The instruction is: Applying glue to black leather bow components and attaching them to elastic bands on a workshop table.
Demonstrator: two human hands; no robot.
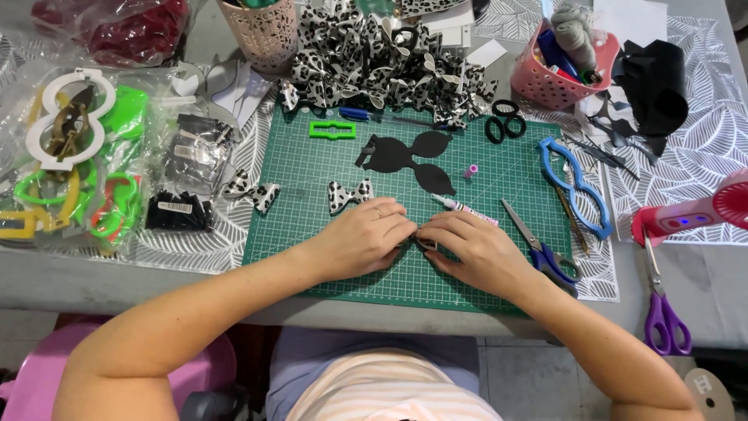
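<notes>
Head view. We see the left hand (366, 238) and the right hand (471, 249) meeting at the near middle of the green cutting mat (312, 257), fingertips pressed together on a small piece (423, 240) that is almost wholly hidden between them; its kind cannot be told. Both hands are closed on this piece, knuckles up, and a ring shows on the left hand.

Just beyond the right hand lies a pink-bodied pen (465, 207), touching or nearly touching the fingers. Far of the left hand sits a spotted bow (348, 195), with a second spotted bow (253, 192) at the mat's left edge. Farther on the mat lie black bow-shaped cutouts (413, 156), a small pink cap (471, 170) and a green template (332, 129). A heap of finished spotted bows (382, 66) fills the far edge.

To the right of the hands lie blue-handled scissors (541, 248), then a blue bow template (576, 187); purple-handled scissors (662, 308) and a pink handheld fan (693, 214) lie well apart on the table. A pink basket (545, 82) stands far right, and bags of coloured templates (70, 164) lie far left. Nothing stands between the hands and the camera.
</notes>
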